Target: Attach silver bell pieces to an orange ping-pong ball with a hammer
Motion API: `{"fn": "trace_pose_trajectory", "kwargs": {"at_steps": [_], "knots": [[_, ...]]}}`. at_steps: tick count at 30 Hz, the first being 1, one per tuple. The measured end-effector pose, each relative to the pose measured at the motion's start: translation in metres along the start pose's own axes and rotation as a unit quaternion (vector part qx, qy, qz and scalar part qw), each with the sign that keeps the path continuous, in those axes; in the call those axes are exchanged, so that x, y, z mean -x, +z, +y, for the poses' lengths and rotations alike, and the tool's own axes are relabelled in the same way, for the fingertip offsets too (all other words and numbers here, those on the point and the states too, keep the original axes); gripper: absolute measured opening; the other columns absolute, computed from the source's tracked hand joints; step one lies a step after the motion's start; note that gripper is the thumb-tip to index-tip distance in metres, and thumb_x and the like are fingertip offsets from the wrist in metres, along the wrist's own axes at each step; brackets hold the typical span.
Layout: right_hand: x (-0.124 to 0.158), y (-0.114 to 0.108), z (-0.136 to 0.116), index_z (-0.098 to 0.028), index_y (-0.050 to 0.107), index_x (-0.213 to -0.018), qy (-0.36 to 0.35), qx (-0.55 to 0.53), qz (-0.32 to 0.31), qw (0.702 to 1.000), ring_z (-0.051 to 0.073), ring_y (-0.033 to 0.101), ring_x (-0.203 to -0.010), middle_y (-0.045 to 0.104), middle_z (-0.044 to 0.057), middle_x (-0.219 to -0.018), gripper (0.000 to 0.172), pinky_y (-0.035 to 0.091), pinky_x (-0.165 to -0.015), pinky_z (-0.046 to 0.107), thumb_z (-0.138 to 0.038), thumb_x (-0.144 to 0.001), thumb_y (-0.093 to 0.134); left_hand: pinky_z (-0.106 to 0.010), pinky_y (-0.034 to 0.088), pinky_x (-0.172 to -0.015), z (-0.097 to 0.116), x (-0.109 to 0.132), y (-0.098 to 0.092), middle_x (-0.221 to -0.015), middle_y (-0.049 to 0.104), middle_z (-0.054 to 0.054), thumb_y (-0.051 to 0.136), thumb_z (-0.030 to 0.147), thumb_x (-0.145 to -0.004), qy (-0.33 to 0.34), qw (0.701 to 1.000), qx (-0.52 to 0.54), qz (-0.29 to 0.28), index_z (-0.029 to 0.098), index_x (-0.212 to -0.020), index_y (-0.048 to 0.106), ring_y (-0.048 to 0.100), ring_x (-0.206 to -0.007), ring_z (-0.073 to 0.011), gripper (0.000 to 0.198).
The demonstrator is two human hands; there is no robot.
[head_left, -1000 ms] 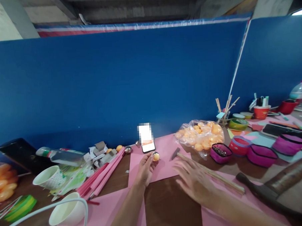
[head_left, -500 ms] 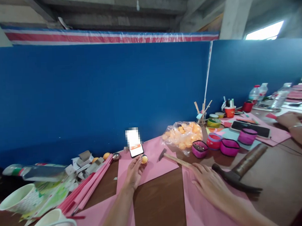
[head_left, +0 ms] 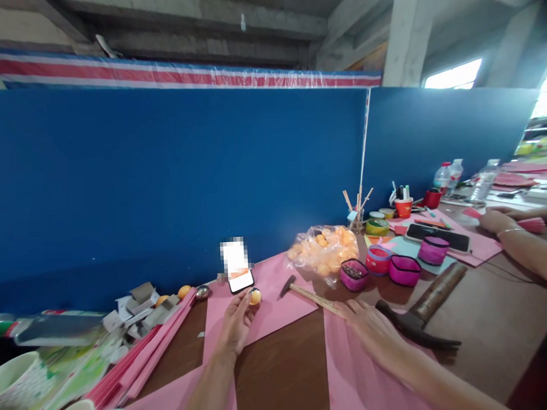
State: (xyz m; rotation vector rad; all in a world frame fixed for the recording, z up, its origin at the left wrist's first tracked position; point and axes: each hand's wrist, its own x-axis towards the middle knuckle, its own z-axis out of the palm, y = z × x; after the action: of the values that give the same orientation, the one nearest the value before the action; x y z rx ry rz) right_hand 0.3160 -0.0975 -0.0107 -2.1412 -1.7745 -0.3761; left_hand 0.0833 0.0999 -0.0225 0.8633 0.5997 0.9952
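My left hand (head_left: pixel 237 324) pinches a small orange ball (head_left: pixel 255 297) at its fingertips, above a pink paper sheet (head_left: pixel 278 301). A phone (head_left: pixel 240 281) leans against the blue wall just behind the ball. My right hand (head_left: pixel 372 330) lies flat with fingers stretched on another pink sheet (head_left: pixel 354 383). Its fingertips touch the wooden handle of a small hammer (head_left: pixel 307 293). A larger hammer (head_left: pixel 423 319) lies just right of that hand.
A clear bag of orange balls (head_left: pixel 323 254) and several pink round pouches (head_left: pixel 403 270) stand behind. Folded pink paper strips (head_left: pixel 139 362), small boxes and white cups (head_left: pixel 13 379) crowd the left. Another person's arm (head_left: pixel 520 242) rests at the far right by bottles (head_left: pixel 447 174).
My view has swung to the right, revealing the other person's arm. My right hand has slid right and settled flat by the small hammer's handle. The left hand still holds the ball.
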Motion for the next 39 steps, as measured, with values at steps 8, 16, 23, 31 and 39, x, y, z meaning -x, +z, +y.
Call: {"fn": "trace_pose_trajectory", "kwargs": {"at_steps": [8,16,23,31,39], "knots": [[-0.004,-0.004,-0.007,-0.025,0.048,-0.118,-0.009,-0.098,-0.051,0.994,0.018,0.059,-0.077,0.060,0.006,-0.091,0.047,0.044,-0.067,0.026,-0.006,-0.076,0.038,-0.029,0.049,-0.075,-0.001,0.000,-0.001,-0.087,0.066,-0.006,0.069,0.028,-0.064,0.007,1.000,-0.004,-0.006,0.016,-0.092,0.061,0.062,-0.082,-0.0180,0.031],[-0.028,-0.009,-0.041,-0.019,0.052,-0.111,0.011,-0.386,-0.032,0.922,0.018,0.058,-0.084,0.061,0.006,-0.097,0.034,0.047,-0.070,0.028,-0.014,-0.079,0.041,-0.029,0.048,-0.078,-0.001,-0.001,-0.002,-0.084,0.067,-0.005,0.070,0.029,-0.063,-0.011,0.999,0.011,0.031,0.015,-0.087,0.062,0.063,-0.080,-0.0171,0.029],[-0.043,0.002,-0.059,-0.018,0.055,-0.083,0.015,-0.410,-0.034,0.912,0.013,0.049,-0.061,0.052,-0.001,-0.069,0.015,0.038,-0.055,0.023,-0.011,-0.074,0.044,-0.033,0.049,-0.080,-0.001,0.001,-0.001,-0.088,0.067,-0.008,0.066,0.029,-0.069,-0.019,0.999,0.018,0.033,0.015,-0.091,0.061,0.063,-0.086,-0.0210,0.027],[-0.034,0.004,-0.058,-0.019,0.050,-0.092,-0.008,-0.451,-0.051,0.891,0.011,0.044,-0.060,0.048,-0.001,-0.070,0.013,0.036,-0.053,0.020,-0.020,-0.084,0.040,-0.035,0.052,-0.078,-0.004,-0.007,-0.003,-0.085,0.068,-0.009,0.065,0.026,-0.069,-0.041,0.996,0.036,0.073,0.013,-0.089,0.061,0.063,-0.086,-0.0229,0.024],[-0.027,0.012,-0.051,-0.023,0.041,-0.119,-0.042,-0.416,-0.037,0.908,0.014,0.059,-0.073,0.062,0.004,-0.090,0.032,0.047,-0.067,0.021,-0.023,-0.087,0.038,-0.033,0.051,-0.079,-0.003,-0.001,-0.007,-0.092,0.066,-0.007,0.063,0.022,-0.072,-0.005,0.995,0.067,0.072,0.018,-0.111,0.055,0.063,-0.085,-0.0189,0.041]]}}
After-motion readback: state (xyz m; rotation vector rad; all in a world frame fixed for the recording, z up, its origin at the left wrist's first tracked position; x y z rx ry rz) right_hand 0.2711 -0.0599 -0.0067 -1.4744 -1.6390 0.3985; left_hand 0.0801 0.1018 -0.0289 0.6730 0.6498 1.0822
